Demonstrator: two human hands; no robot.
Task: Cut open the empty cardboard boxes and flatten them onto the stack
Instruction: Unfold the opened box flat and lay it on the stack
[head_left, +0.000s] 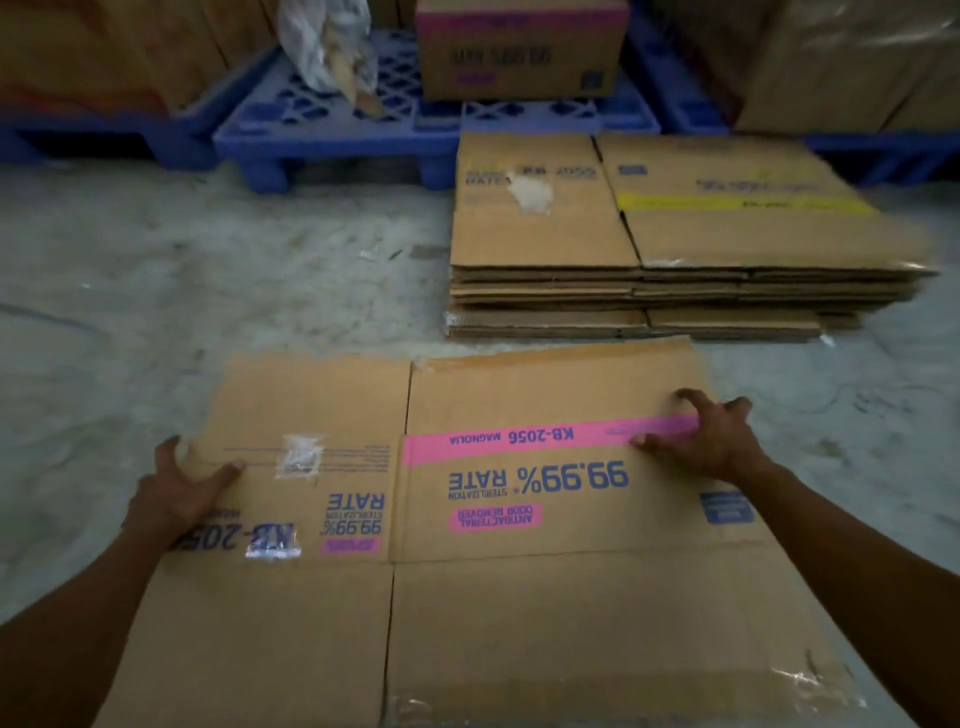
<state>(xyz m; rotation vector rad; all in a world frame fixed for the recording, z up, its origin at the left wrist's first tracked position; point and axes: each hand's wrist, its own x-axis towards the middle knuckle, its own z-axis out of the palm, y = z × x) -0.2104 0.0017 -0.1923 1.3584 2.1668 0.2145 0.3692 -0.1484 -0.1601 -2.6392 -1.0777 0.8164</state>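
Observation:
A flattened brown cardboard box (519, 519) with a pink stripe and blue "99.99% RATE" print lies in front of me, low over the concrete floor. My left hand (179, 488) grips its left edge, thumb on top. At the right edge, on the pink stripe, my right hand (701, 436) grips the box with fingers curled over it. Beyond it, to the right, sits the stack of flattened boxes (675, 249), several layers high. An upright box (519, 52) with a pink band stands on the blue pallet at the back.
A blue plastic pallet (337, 119) runs along the back, with a crumpled plastic bag (327, 47) on it. More brown cartons (857, 62) stand at back right and back left. Bare concrete floor (208, 270) spreads to the left of the stack.

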